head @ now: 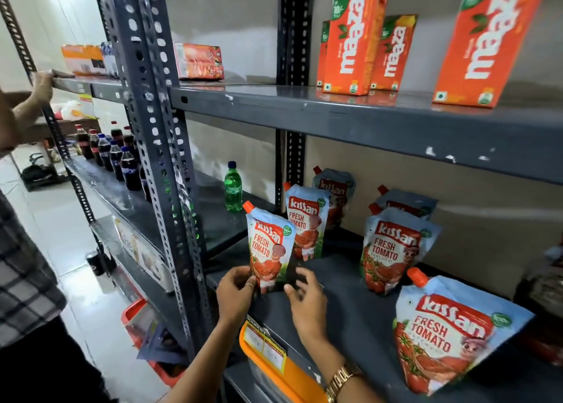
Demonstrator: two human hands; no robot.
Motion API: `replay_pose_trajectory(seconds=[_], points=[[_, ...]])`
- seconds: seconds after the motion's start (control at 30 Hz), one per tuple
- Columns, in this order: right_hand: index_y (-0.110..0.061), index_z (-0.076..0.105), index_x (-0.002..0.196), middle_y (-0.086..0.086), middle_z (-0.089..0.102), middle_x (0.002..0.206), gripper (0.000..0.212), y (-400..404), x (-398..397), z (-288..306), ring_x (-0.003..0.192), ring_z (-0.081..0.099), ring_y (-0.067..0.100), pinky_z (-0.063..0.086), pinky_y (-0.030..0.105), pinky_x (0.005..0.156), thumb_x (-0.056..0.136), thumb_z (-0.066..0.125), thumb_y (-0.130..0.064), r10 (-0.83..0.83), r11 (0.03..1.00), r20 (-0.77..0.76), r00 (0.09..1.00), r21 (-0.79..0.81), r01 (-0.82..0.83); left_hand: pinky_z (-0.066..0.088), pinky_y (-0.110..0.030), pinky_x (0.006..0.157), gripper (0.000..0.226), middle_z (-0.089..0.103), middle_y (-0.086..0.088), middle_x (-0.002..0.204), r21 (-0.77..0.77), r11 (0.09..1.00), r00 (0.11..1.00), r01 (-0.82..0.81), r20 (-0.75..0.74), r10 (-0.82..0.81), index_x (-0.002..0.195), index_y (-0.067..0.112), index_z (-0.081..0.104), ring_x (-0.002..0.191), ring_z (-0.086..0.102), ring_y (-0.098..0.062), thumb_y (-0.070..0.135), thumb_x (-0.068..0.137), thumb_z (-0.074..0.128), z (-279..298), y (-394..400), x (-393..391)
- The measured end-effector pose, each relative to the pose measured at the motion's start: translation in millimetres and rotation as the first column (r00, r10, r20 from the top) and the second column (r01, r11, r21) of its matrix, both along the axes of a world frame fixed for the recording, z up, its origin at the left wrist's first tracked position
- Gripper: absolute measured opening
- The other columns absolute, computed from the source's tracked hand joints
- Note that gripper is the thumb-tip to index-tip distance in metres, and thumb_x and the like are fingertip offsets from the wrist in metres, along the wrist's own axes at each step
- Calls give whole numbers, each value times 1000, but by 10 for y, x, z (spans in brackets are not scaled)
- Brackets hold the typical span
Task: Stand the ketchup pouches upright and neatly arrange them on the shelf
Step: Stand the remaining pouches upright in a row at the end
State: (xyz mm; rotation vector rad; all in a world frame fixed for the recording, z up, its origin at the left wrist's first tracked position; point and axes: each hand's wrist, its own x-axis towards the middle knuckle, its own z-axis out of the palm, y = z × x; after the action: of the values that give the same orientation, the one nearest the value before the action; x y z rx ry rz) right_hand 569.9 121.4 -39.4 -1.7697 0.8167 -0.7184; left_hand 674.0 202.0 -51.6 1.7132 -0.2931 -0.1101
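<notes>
Several ketchup pouches stand upright on the dark grey shelf (350,308). The front-left pouch (269,247) stands near the shelf's front edge. My left hand (236,291) touches its lower left corner with thumb and fingers. My right hand (304,296) hovers just right of its base, fingers apart, apparently not touching it. Behind it stand a second pouch (307,223) and a third pouch (335,195). To the right are a pouch (393,250), one behind it (405,203), and a large near pouch (447,335).
Orange juice cartons (356,37) stand on the shelf above. A green bottle (233,188) and several cola bottles (115,156) are on the left shelf. Another person's hand (42,89) grips the far left shelf. An orange price-tag holder (274,357) hangs at the front edge.
</notes>
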Motion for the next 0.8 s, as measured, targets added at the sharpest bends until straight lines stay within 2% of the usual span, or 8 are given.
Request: replay_pose_trajectory(seconds=[0.13,0.23,0.27,0.33,0.4,0.6,0.73,0.8], points=[[-15,59,107,9,64,108,25,100,-286,-59,102,58,18,52,34,87,84,61,-7,-192,974,162,968,-91,209,48,-24,69,8,69,-12,87,-42,998,999,-49,-12,48,88,3,67,79,62,-22,2,80,66,-6,13,-242],[-10,60,102,4,62,100,19,134,-540,-4,94,56,15,43,15,76,84,60,-5,-276,940,271,922,-125,318,44,-19,56,5,65,-7,76,-47,999,1000,1,9,0,80,9,65,67,57,-18,3,81,66,100,20,-463],[-8,60,101,4,62,98,17,141,-641,16,91,55,16,40,15,75,84,60,-4,-298,927,305,905,-134,350,45,-18,54,6,64,-4,74,-53,998,1000,21,16,-20,79,8,65,64,56,-17,3,81,66,127,27,-551],[-6,60,98,6,62,94,16,156,-822,45,87,57,19,43,23,75,83,61,-2,-328,909,345,880,-137,393,47,-7,54,4,63,6,73,-64,996,998,58,27,-57,81,6,66,66,56,-6,2,81,66,158,20,-704],[-6,60,97,7,62,92,15,160,-1000,67,86,57,22,45,29,75,83,61,-2,-349,897,354,868,-142,419,46,-2,56,3,62,11,75,-53,994,995,97,27,-96,83,6,67,71,56,1,3,81,67,183,-12,-862],[-8,58,99,8,59,93,19,84,-1621,80,87,57,26,49,36,70,81,63,-3,-424,842,350,835,-188,506,47,-16,69,5,64,3,74,-34,977,978,209,-7,-210,84,7,65,81,60,-17,2,82,66,233,-181,-1405],[-4,55,103,13,57,104,22,-7,-1945,92,97,54,30,42,30,73,82,62,-4,-453,844,279,847,-171,508,48,-4,58,12,61,3,73,37,958,957,284,41,-286,95,0,67,85,61,-20,3,83,65,230,-290,-1702],[-6,52,103,14,55,108,24,-77,-2106,84,99,53,29,42,30,73,81,62,-3,-449,847,252,857,-186,498,48,-8,58,21,61,4,74,96,945,947,312,53,-318,103,0,66,79,61,-15,7,83,66,253,-359,-1847]])
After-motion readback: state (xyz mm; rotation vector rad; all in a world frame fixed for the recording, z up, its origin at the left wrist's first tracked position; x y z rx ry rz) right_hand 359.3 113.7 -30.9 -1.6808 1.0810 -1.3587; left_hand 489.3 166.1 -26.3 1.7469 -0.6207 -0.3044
